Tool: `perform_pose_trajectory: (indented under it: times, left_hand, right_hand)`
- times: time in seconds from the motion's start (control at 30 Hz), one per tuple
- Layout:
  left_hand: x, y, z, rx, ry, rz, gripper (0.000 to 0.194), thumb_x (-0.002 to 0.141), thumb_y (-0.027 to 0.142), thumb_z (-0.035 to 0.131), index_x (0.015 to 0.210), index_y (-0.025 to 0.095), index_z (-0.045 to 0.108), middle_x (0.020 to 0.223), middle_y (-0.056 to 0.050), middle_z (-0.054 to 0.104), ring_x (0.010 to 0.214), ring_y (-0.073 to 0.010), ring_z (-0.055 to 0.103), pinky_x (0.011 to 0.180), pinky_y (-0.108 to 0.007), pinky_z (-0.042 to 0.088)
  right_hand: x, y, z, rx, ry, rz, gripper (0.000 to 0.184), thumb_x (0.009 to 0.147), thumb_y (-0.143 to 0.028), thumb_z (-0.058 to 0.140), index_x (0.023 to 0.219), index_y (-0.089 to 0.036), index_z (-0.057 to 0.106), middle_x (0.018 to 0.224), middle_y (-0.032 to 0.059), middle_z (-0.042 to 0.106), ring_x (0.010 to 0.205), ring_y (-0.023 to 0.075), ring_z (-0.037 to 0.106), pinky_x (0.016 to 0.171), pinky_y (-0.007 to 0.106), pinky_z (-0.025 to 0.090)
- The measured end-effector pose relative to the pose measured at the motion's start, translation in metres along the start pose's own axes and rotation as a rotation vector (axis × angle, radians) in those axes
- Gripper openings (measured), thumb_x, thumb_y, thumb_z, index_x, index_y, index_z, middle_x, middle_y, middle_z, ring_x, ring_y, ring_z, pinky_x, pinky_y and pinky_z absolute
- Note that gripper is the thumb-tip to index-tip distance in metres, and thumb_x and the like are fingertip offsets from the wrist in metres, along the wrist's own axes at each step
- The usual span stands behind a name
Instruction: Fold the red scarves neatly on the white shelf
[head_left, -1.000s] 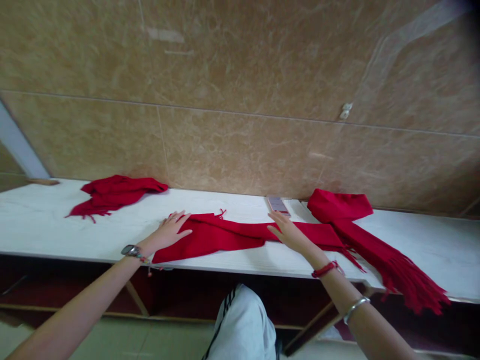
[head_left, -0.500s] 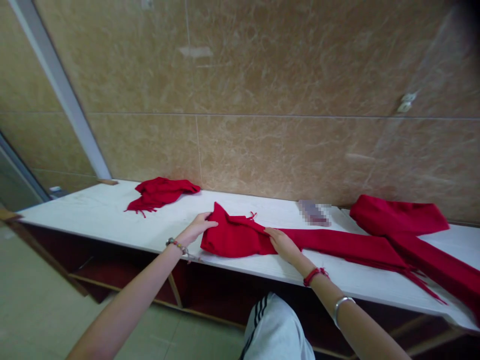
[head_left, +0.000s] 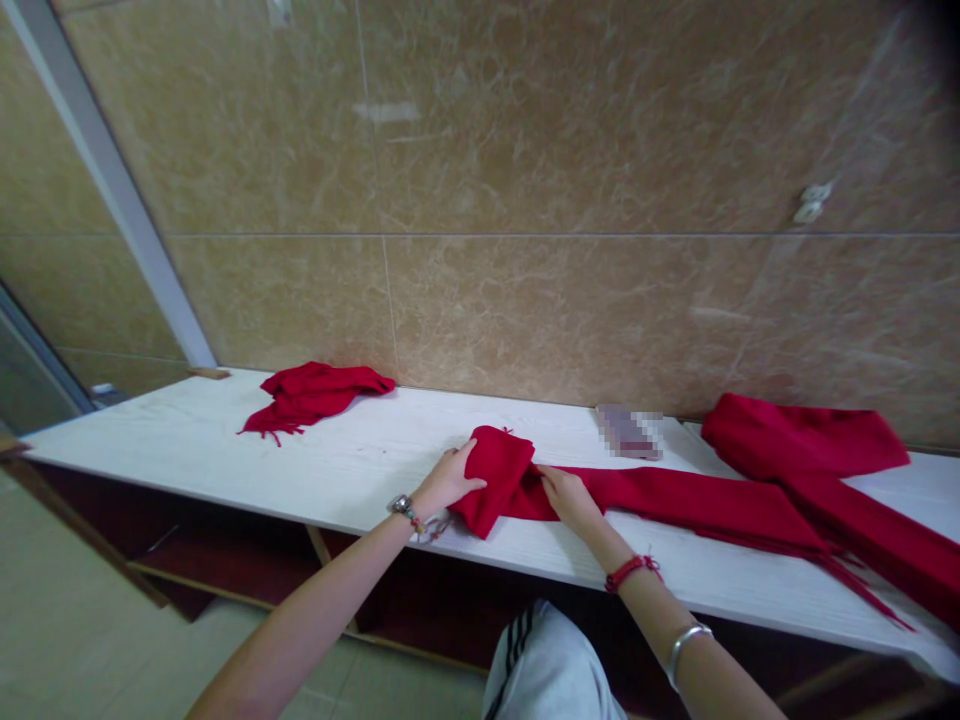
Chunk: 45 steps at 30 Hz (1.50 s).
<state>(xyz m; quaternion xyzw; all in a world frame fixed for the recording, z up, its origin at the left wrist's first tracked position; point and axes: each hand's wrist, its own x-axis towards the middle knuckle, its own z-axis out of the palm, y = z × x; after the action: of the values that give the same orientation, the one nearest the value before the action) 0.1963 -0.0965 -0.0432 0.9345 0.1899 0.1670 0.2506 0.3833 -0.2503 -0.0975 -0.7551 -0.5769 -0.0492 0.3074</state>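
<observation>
A long red scarf [head_left: 667,497] with fringe lies lengthwise along the white tabletop [head_left: 202,450]. Its left end is folded over on itself into a short bundle. My left hand [head_left: 452,478] grips the outer side of that folded part, thumb on top, with the fingers partly behind the cloth. My right hand [head_left: 568,497] pinches the scarf just right of the fold, its fingertips partly hidden at the cloth.
A crumpled red fringed scarf [head_left: 319,395] lies at the back left. More folded red cloth [head_left: 806,438] sits at the right, with a strip running to the front. A pixelated flat object [head_left: 628,432] lies near the tiled wall [head_left: 525,310]. Shelves [head_left: 225,560] are underneath.
My left hand has moved right, folding the scarf's left end over toward my right hand. My right hand stays at nearly the same spot, pinching the cloth.
</observation>
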Motion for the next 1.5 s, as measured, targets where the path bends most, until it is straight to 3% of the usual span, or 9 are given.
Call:
perform_pose_trajectory:
  times: [0.27,0.47,0.73,0.87,0.97,1.13,1.23,1.37,1.5]
  left_hand:
    - [0.002,-0.019,-0.047,0.141,0.242,-0.199,0.012,0.079,0.022,0.053,0.086,0.018,0.062,0.082,-0.004,0.068,0.078,-0.0186,0.062,0.074,-0.030,0.047]
    - [-0.016,-0.040,-0.084,0.311,0.291,-0.257,0.010,0.080,0.020,0.050,0.075,0.017,0.058,0.068,-0.001,0.064,0.066,-0.0145,0.059,0.064,-0.024,0.046]
    - [-0.060,-0.085,-0.180,0.675,0.538,-0.368,0.025,0.089,0.017,0.031,0.095,0.012,0.054,0.097,-0.013,0.056,0.096,-0.0265,0.052,0.081,-0.039,0.039]
    - [-0.075,-0.108,-0.162,0.760,0.377,-0.386,0.024,0.081,0.008,0.038,0.095,0.010,0.058,0.087,-0.012,0.059,0.088,-0.0255,0.056,0.076,-0.035,0.042]
    - [-0.064,-0.106,-0.131,0.809,0.274,-0.321,0.035,0.082,0.013,0.042,0.116,0.011,0.051,0.110,-0.017,0.054,0.098,-0.0295,0.053,0.078,-0.038,0.043]
    - [-0.018,-0.072,-0.079,0.739,0.018,0.149,0.047,0.082,0.028,0.053,0.127,0.025,0.042,0.139,-0.009,0.036,0.127,-0.0263,0.030,0.098,-0.039,0.031]
    - [0.012,-0.054,-0.055,0.743,-0.143,0.300,0.049,0.079,0.021,0.054,0.127,0.026,0.043,0.133,-0.008,0.045,0.125,-0.0247,0.035,0.100,-0.044,0.027]
    - [0.037,-0.042,-0.052,0.780,-0.167,0.287,0.026,0.079,0.007,0.044,0.095,0.015,0.063,0.096,-0.009,0.063,0.092,-0.0186,0.057,0.091,-0.035,0.037]
    - [0.023,-0.037,-0.069,0.785,-0.045,0.300,0.024,0.085,0.010,0.038,0.093,0.011,0.061,0.097,-0.012,0.057,0.086,-0.0194,0.055,0.086,-0.034,0.040]
  right_hand:
    - [-0.001,0.003,0.006,-0.056,-0.051,-0.009,0.038,0.084,-0.007,0.034,0.113,-0.014,0.059,0.110,0.0105,0.065,0.100,0.0191,0.061,0.089,0.032,0.047]
    - [-0.001,0.007,0.010,-0.094,-0.042,-0.048,0.037,0.084,-0.006,0.035,0.113,-0.010,0.057,0.109,0.0134,0.064,0.099,0.0194,0.061,0.088,0.031,0.047]
    - [-0.001,0.007,0.010,-0.134,-0.040,-0.067,0.038,0.082,-0.004,0.034,0.112,-0.010,0.057,0.109,0.0130,0.064,0.100,0.0198,0.061,0.089,0.033,0.047]
    - [-0.004,-0.007,-0.001,-0.147,-0.044,-0.077,0.038,0.082,-0.006,0.036,0.113,-0.011,0.057,0.110,0.0130,0.064,0.100,0.0192,0.060,0.089,0.031,0.046]
    - [-0.009,-0.017,-0.014,-0.231,-0.044,-0.137,0.036,0.082,-0.007,0.037,0.113,-0.011,0.057,0.112,0.0131,0.063,0.103,0.0206,0.058,0.091,0.033,0.044]
    - [-0.015,-0.015,-0.035,-0.387,-0.112,-0.107,0.036,0.080,-0.005,0.040,0.110,-0.011,0.059,0.109,0.0144,0.064,0.102,0.0230,0.058,0.091,0.034,0.043]
    - [-0.017,-0.006,-0.044,-0.401,-0.179,-0.060,0.037,0.079,-0.003,0.040,0.107,-0.013,0.061,0.109,0.0129,0.064,0.100,0.0220,0.060,0.088,0.031,0.045]
    - [-0.020,0.007,-0.056,-0.413,-0.153,-0.024,0.039,0.083,-0.005,0.036,0.114,-0.016,0.057,0.113,0.0110,0.063,0.099,0.0208,0.061,0.086,0.030,0.047]
    - [-0.031,0.021,-0.066,-0.341,-0.046,-0.081,0.039,0.086,-0.008,0.035,0.119,-0.017,0.054,0.113,0.0097,0.063,0.101,0.0194,0.060,0.088,0.032,0.047]
